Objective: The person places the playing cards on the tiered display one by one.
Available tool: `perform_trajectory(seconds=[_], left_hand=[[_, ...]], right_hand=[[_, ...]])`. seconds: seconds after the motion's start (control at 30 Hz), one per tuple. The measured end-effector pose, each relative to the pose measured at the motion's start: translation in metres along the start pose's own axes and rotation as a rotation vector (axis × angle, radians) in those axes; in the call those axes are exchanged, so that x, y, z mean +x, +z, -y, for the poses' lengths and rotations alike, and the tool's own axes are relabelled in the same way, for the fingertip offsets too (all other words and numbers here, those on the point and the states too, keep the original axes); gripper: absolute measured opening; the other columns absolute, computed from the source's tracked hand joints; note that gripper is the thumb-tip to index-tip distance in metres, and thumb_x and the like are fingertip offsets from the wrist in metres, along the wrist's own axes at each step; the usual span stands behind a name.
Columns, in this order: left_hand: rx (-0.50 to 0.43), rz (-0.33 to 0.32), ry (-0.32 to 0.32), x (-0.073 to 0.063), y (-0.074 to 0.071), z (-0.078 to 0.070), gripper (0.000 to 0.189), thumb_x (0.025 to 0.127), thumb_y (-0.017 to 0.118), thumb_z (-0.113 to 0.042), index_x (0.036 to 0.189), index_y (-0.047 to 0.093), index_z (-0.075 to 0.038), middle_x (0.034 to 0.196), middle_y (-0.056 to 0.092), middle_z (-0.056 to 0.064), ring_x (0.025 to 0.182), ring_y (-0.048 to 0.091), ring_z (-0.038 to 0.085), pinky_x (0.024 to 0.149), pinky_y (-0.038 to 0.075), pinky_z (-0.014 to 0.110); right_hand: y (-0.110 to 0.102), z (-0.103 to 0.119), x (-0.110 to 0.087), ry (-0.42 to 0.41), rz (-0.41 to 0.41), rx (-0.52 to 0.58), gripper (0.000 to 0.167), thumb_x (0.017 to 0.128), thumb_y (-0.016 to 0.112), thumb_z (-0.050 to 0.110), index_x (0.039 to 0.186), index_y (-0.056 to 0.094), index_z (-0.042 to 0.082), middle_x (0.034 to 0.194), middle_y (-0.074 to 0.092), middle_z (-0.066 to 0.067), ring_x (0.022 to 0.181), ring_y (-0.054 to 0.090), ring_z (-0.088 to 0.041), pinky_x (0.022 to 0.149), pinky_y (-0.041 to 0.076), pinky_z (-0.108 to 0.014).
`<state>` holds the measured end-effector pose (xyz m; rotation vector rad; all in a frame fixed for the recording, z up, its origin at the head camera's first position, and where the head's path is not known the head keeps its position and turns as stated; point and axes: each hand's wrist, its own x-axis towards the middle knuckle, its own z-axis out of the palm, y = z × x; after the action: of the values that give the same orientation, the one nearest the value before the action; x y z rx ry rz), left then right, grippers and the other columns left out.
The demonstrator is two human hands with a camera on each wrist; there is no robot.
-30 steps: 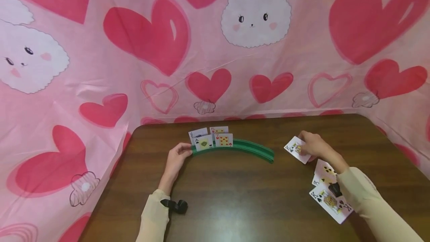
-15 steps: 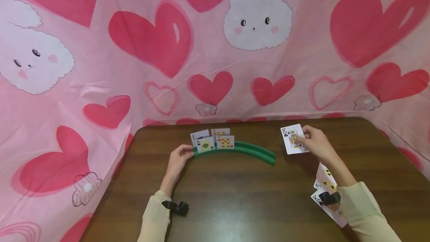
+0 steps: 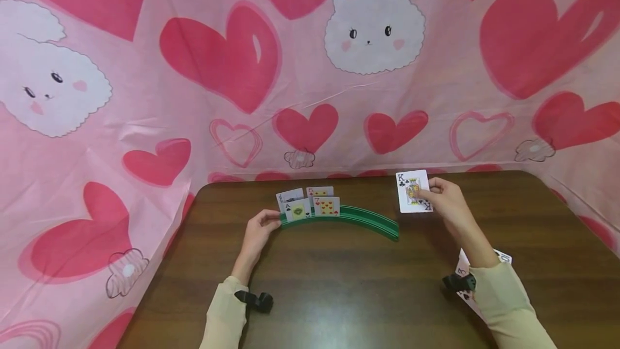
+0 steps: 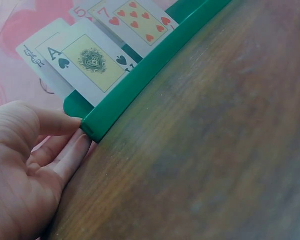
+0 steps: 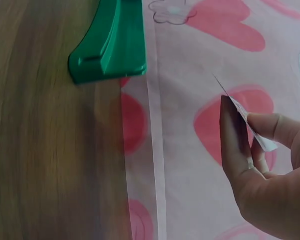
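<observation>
A green curved card holder (image 3: 363,217) lies on the table, seen from its right end in the right wrist view. Toward its left end stand a joker (image 4: 37,55), an ace of spades (image 4: 87,62), a red five (image 3: 319,191) and a seven of hearts (image 3: 327,207), partly overlapping. My left hand (image 3: 256,235) pinches the holder's left tip between thumb and fingers. Up and to the right of the holder's bare right end, my right hand (image 3: 452,209) holds a king of clubs (image 3: 406,202) upright, thumb on its face. In the right wrist view this card shows nearly edge-on.
Several loose cards lie at the right of the wooden table (image 3: 339,284), including a three (image 3: 462,269) and a ten (image 3: 505,257), mostly covered by my right forearm. A pink cloth (image 3: 300,79) with hearts and rabbits hangs behind and at the left of the table.
My right hand has raised the king of clubs, turned it from tilted to upright and moved it left toward the holder. The left hand keeps its place at the holder's tip.
</observation>
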<state>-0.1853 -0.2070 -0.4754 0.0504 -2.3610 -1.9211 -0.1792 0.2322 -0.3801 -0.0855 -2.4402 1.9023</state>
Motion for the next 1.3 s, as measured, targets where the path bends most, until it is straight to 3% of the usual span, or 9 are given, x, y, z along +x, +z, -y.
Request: perform_trajectory(seconds=[0.4,0.7,0.9,1.3], left_hand=[[0.001,-0.01,0.006,0.0,0.002,-0.003,0.018,0.094,0.067,0.005,0.112,0.071,0.007,0.113,0.07,0.018,0.094,0.066,0.013,0.08,0.05,0.02],[0.01,-0.015,0.003,0.002,0.003,-0.001,0.019,0.094,0.068,0.005,0.113,0.071,0.006,0.113,0.071,0.018,0.093,0.065,0.013,0.08,0.049,0.021],[0.003,-0.016,0.002,0.002,0.002,0.0,0.019,0.094,0.067,0.006,0.113,0.071,0.007,0.115,0.07,0.019,0.094,0.065,0.013,0.081,0.05,0.02],[0.004,-0.013,-0.005,0.002,0.002,-0.001,0.019,0.095,0.066,0.006,0.114,0.07,0.007,0.115,0.07,0.018,0.096,0.065,0.014,0.081,0.049,0.02]], right_hand=[[0.011,0.005,0.004,-0.004,-0.031,0.064,0.021,0.092,0.077,0.012,0.099,0.061,0.0,0.082,0.061,0.008,0.079,0.06,-0.007,0.071,0.054,-0.02],[0.019,0.009,0.007,-0.008,-0.033,0.098,0.05,0.095,0.076,0.018,0.133,0.055,-0.008,0.097,0.064,0.013,0.09,0.063,-0.004,0.08,0.055,-0.021],[0.028,0.014,0.007,-0.041,-0.006,0.169,0.056,0.095,0.074,0.01,0.14,0.05,-0.013,0.093,0.067,0.016,0.082,0.068,-0.003,0.075,0.057,-0.022],[0.046,0.02,0.009,-0.033,0.013,0.186,0.057,0.096,0.073,0.01,0.143,0.05,-0.012,0.1,0.07,0.008,0.082,0.069,-0.004,0.075,0.058,-0.023]])
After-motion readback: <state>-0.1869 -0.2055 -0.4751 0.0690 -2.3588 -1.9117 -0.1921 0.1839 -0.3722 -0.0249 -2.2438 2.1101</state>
